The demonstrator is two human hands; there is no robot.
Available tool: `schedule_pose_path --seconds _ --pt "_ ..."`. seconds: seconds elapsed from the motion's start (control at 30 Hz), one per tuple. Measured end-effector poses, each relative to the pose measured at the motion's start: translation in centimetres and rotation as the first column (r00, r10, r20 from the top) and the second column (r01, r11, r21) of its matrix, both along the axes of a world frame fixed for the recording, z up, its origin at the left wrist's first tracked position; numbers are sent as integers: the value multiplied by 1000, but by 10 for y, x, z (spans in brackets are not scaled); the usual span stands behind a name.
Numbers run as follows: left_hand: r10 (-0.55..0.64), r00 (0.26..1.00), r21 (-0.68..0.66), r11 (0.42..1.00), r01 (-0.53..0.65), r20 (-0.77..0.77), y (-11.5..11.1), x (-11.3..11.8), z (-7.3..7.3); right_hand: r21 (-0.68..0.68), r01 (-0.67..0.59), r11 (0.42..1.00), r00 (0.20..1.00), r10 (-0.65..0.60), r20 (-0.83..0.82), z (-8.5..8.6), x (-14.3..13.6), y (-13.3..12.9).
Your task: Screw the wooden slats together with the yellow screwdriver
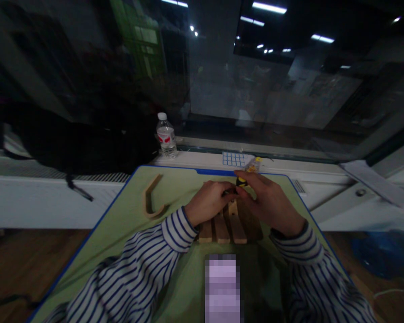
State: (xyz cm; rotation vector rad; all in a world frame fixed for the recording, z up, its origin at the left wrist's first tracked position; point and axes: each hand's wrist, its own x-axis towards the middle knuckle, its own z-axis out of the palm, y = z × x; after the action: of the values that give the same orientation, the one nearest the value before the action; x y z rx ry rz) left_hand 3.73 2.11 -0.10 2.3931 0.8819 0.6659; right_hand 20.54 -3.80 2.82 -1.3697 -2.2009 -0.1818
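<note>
My right hand (274, 204) grips a short screwdriver (241, 182) with a black and yellow handle, held above a set of wooden slats (238, 228). Next to it, my left hand (205, 202) is closed, its fingertips pinched at the lower end of the screwdriver. Whatever sits between those fingertips is too small and dark to make out. The slats lie side by side on the table under both hands, and their far part is hidden by my fingers. To the left rests a curved, hook-shaped wooden piece (147, 204).
The green table (121, 233) has a blue edge. A pixelated upright rectangle (222, 287) is at its near side. On the sill behind are a water bottle (167, 138), a blue-gridded sheet (233, 159), a small clear bag (253, 165) and a black bag (87, 139).
</note>
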Motion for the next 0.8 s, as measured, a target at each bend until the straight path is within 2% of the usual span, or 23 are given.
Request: schedule_pose_path --seconds 0.47,0.8 --pt "-43 999 -56 997 44 20 0 0 -1 -6 44 999 999 -44 2 1 2 0" --pt "-56 998 -78 995 58 33 0 0 0 13 23 1000 999 -22 -39 -2 3 3"
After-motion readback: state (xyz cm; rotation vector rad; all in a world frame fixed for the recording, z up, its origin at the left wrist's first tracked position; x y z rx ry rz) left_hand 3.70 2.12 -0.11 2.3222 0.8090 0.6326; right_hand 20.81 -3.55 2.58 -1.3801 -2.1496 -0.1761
